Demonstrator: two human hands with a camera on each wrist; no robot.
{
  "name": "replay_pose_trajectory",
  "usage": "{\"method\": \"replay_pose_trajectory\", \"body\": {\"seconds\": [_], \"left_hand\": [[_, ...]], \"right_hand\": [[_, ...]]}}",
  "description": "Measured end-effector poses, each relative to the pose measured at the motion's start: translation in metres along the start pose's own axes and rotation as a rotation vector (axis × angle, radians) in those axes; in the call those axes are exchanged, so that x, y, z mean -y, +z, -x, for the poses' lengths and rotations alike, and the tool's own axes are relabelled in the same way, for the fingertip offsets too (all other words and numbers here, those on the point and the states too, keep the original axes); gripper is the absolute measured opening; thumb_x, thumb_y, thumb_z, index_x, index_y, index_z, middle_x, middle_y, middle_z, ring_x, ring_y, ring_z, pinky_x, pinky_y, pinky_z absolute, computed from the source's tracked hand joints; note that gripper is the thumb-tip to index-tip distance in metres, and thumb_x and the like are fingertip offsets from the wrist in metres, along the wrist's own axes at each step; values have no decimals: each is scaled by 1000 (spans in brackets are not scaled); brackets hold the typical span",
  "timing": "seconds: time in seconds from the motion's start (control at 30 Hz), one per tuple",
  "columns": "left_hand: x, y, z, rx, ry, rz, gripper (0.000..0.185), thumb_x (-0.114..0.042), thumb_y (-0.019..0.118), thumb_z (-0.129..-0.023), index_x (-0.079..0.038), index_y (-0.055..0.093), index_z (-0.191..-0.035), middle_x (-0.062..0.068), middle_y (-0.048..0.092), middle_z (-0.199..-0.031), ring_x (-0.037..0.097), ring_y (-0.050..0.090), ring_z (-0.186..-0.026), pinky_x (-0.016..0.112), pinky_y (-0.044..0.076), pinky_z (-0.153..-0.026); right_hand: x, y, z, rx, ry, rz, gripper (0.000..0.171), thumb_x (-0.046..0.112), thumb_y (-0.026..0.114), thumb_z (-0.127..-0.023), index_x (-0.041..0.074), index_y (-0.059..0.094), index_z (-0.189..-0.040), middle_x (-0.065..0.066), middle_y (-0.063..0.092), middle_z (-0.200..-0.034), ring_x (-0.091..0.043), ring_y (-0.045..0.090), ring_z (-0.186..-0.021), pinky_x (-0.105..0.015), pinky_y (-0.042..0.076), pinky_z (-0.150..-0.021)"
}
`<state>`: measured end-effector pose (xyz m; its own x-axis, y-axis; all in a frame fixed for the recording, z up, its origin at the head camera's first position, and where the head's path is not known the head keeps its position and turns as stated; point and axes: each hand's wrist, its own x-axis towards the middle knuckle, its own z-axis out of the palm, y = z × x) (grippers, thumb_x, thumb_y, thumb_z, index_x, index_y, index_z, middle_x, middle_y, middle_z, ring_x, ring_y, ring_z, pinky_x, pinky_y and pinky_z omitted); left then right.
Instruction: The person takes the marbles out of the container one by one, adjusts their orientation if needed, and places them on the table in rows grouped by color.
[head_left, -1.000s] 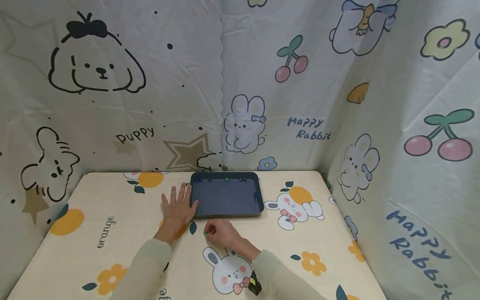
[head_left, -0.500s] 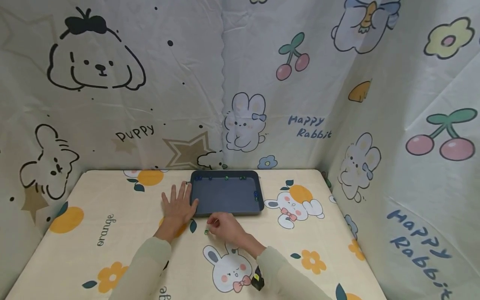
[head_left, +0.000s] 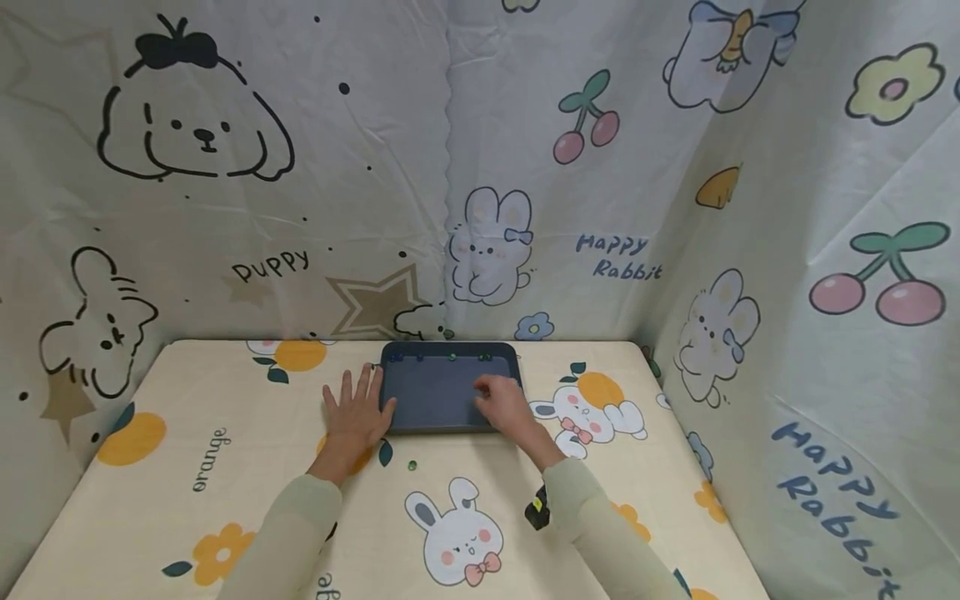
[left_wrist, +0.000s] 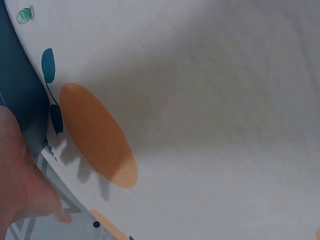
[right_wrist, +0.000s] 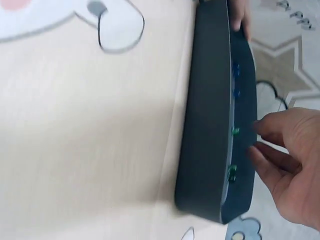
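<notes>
A dark blue tray [head_left: 442, 427] lies at the table's far middle. Several small marbles [head_left: 452, 357] line its far wall; the right wrist view shows marbles [right_wrist: 235, 131] inside the tray [right_wrist: 205, 125] too. My left hand [head_left: 356, 412] lies flat on the cloth, fingers spread, touching the tray's left side. My right hand [head_left: 491, 393] hovers over the tray's right part with loosely bent fingers [right_wrist: 265, 152]; nothing shows between them. A lone green marble [head_left: 412, 465] rests on the cloth in front of the tray, also visible as a green marble [left_wrist: 23, 16] in the left wrist view.
The table wears a cream cloth [head_left: 225, 467] printed with rabbits and oranges. Cartoon-print fabric walls [head_left: 787, 292] close in the back, left and right sides. A small black and yellow device [head_left: 536, 508] sits on my right wrist.
My right hand left the green marble on the cloth and moved forward and right, over the tray. The left hand has stayed put.
</notes>
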<state>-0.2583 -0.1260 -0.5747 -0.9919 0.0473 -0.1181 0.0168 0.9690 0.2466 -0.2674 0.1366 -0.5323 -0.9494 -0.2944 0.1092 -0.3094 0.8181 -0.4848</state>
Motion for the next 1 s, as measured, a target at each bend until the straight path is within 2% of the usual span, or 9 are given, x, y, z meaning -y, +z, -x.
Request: {"method": "replay_pose_trajectory", "body": {"seconds": [0.13,0.3,0.47,0.67,0.83,1.0], "left_hand": [[0,-1,1,-3,-1,-7,73,-45,40,-104,-5,15,-160,19,6,-165,47,0,-148,70,-9,-110],[0,-2,1,-4,-6,-9,72,-44,40,-104,-5,16,-160,19,6,-165,47,0,-148,70,-9,-110],[-2,-2,-1,-2,-15,-24,72,-45,40,-104,-6,16,-160,19,8,-165,47,2,-148,70,-7,-111],[-2,0,-1,4,-23,-39,73,-46,39,-104,-6,15,-160,19,7,-165,47,2,-148,70,-8,-111],[-2,-1,0,-2,-23,-34,73,-46,40,-104,-6,16,-160,19,7,-165,47,2,-148,70,-8,-111],[-4,-1,0,-1,-23,-39,73,-45,40,-104,-6,16,-160,19,8,-165,47,2,-148,70,-7,-111]], "right_hand": [[-16,-2,-5,10,39,154,20,1,70,-88,1,73,-108,-14,72,-104,-29,69,-97,-41,57,-81],[-23,5,-10,41,65,333,13,-5,64,-87,0,73,-94,-18,72,-91,-32,70,-82,-44,58,-68],[-26,9,-10,32,63,414,6,-5,67,-86,1,68,-83,-20,69,-84,-32,70,-76,-45,57,-61],[-30,11,-10,-7,35,517,7,-4,69,-86,3,69,-82,-18,70,-84,-32,70,-75,-45,58,-59],[-31,14,-11,28,-18,618,7,-4,73,-83,3,72,-83,-15,69,-81,-30,70,-73,-42,58,-57],[-32,15,-15,72,-44,714,6,-1,74,-84,4,75,-88,-13,69,-82,-27,69,-76,-39,59,-61]]}}
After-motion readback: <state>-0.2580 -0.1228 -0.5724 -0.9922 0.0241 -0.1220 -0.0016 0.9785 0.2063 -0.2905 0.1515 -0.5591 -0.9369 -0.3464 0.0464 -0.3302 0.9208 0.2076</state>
